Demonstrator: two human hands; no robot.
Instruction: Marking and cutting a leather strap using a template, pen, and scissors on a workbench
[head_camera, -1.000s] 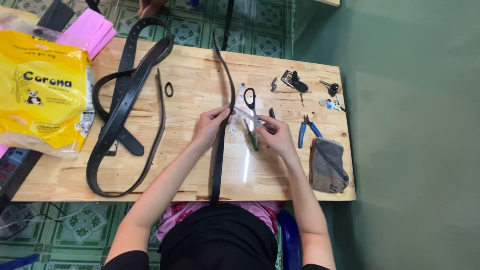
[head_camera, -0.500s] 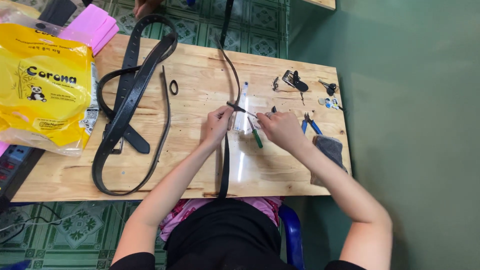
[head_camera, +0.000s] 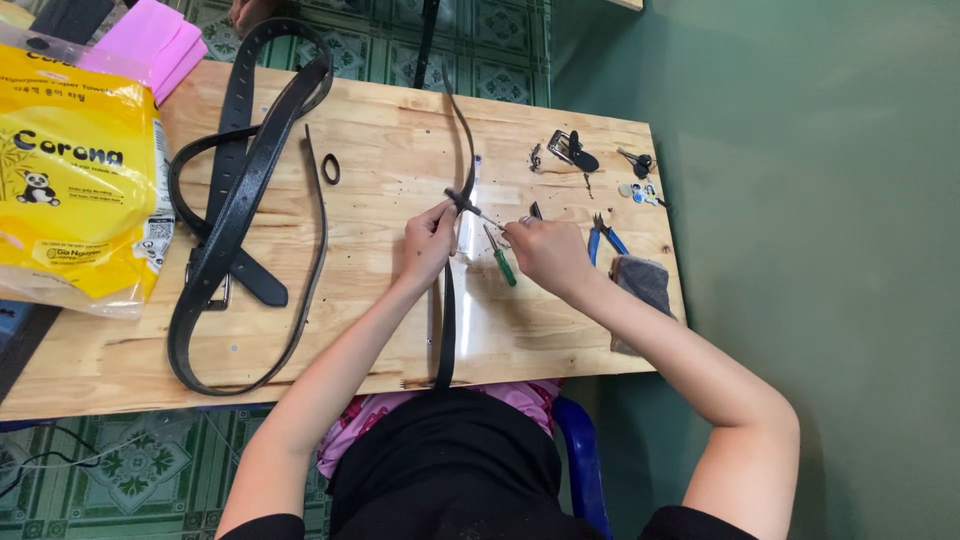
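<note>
Gripping a thin black belt (head_camera: 447, 300) mid-tabletop (head_camera: 380, 150), left hand (head_camera: 428, 245) closed around it; right hand (head_camera: 545, 255) closed on a slim metal tool (head_camera: 480, 213) touching the belt, just beside a green-handled screwdriver (head_camera: 501, 260).

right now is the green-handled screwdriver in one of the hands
No: the green-handled screwdriver lies on the wooden table between the left hand and right hand, which hold a black belt strap.
</note>
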